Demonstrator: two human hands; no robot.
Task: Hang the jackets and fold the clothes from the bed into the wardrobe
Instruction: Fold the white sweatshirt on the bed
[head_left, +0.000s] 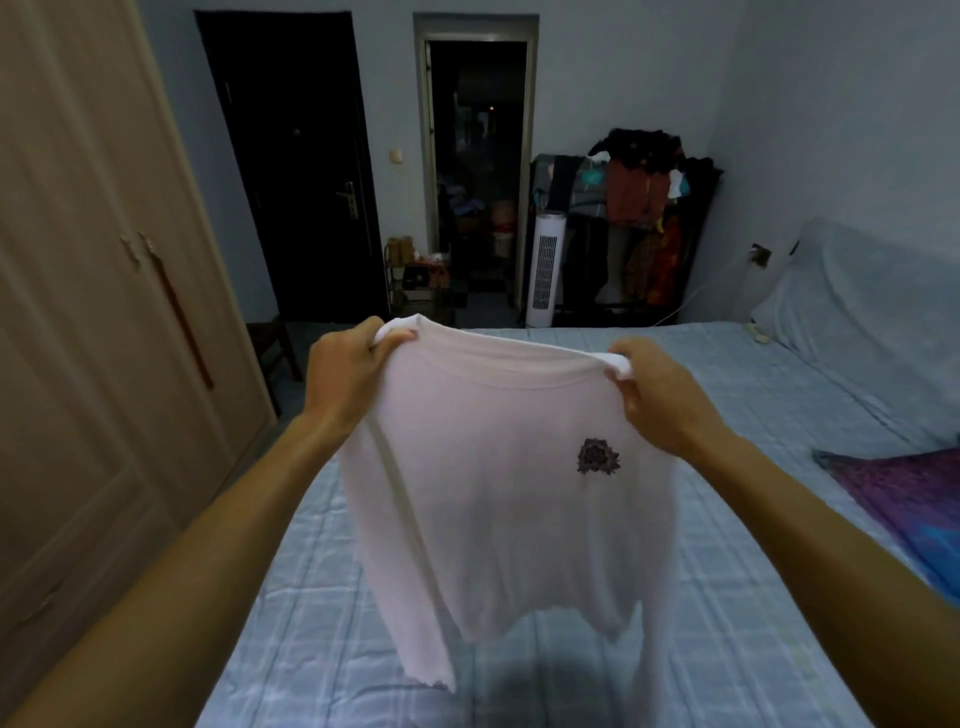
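Head view: the camera looks down both forearms and across the bed (737, 525) toward the far wall.
Grip, left: the left hand (345, 374) has its fingers curled round bunched fabric at one shoulder of the white shirt (498, 499).
Grip, right: the right hand (660, 400) pinches the other shoulder, with cloth gathered between thumb and fingers.
Garment: the white shirt hangs in the air, spread between the hands with the neckline taut on top and a dark emblem (597, 456) on the chest. Hem and sleeves dangle above the bed's near edge.
Surroundings: a purple cloth (909, 499) lies at the bed's right edge. The wardrobe (93, 312) stands along the left side with its doors closed.
Risk: if laid down carelessly, the loose sleeves would likely tuck under the body and spoil the fold. A slack pinch on either shoulder could let that side drop and twist the shirt.
Risk, later: the closed doors will need a free hand, so a folded shirt carried one-handed may come undone.
Hard to tell: the right sleeve is blurred, and whether the hem clears the sheet is uncertain. The bed's near corners are cut off, and the open doorway (475, 176) is too dark to read.
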